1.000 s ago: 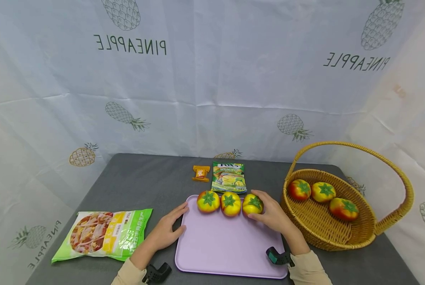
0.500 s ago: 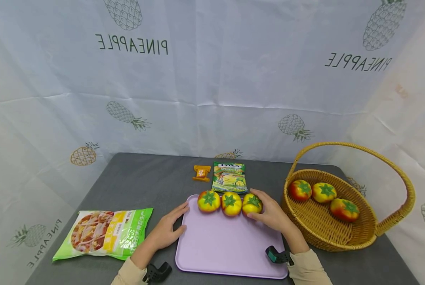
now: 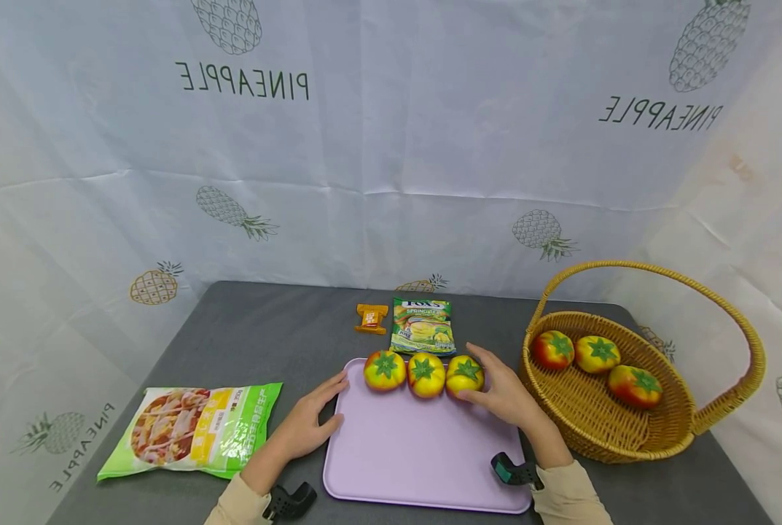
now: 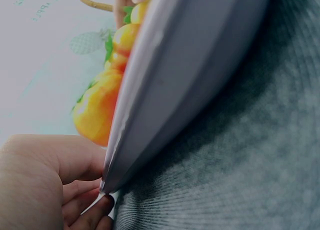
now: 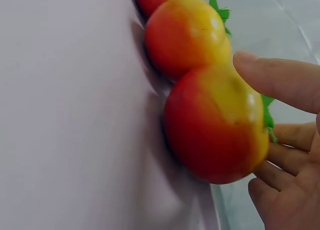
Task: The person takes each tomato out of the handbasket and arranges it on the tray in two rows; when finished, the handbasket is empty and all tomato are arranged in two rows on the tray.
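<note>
Three red-and-yellow, tomato-like fruits with green star-shaped tops stand in a row along the far edge of a lilac tray [image 3: 423, 459]: a left one [image 3: 384, 370], a middle one [image 3: 426, 375] and a right one [image 3: 465, 375]. My right hand [image 3: 501, 390] is spread around the right fruit. In the right wrist view its thumb [image 5: 275, 80] lies right by the fruit's upper side, the fingers loosely behind. My left hand [image 3: 305, 419] rests at the tray's left edge; in the left wrist view its fingertips [image 4: 95, 162] touch the rim.
At the right stands a wicker basket [image 3: 581, 430] with a tall handle and three similar fruits inside. Behind the tray lie a green FOX'S bag [image 3: 422, 327] and a small orange packet [image 3: 371, 319]. A green-and-white food bag [image 3: 190, 430] lies at the left on the grey table.
My right hand's fingers have spread slightly away from the right fruit, which stays in the row. My left hand and the tray have kept their place.
</note>
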Available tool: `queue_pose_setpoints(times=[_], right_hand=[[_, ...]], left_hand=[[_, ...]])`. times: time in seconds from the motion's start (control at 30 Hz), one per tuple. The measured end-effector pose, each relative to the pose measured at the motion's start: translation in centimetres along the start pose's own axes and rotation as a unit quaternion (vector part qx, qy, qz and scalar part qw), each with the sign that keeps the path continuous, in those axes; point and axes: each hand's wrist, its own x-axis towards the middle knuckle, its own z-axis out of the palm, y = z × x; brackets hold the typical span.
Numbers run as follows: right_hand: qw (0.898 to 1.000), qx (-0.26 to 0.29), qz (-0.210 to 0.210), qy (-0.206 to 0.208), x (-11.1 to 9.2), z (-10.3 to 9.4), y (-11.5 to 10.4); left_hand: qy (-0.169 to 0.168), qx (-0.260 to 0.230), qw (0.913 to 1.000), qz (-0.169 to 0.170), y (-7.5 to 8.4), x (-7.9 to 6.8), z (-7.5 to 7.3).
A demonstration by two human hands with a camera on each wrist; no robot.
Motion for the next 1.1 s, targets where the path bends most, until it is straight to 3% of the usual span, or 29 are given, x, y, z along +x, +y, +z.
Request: queue_pose_setpoints(times=[0.63,0.8,1.1], right_hand=[[0.998,-0.021,-0.012,0.051,-1.7,-4.0,-1.8],[0.998,-0.025,-0.015,0.06,-2.0,-5.7,-2.0],[0.998,-0.017,0.016,0.064,-2.8,-9.8,-2.0]], left_hand=[[-0.001,-0.002,0.9999,-0.01,0.1,0.0,0.0],[0.002,-0.001,1.0,-0.006,0.0,0.0,0.1],[0.002,-0.002,1.0,-0.004,0.1,-0.1,0.1]])
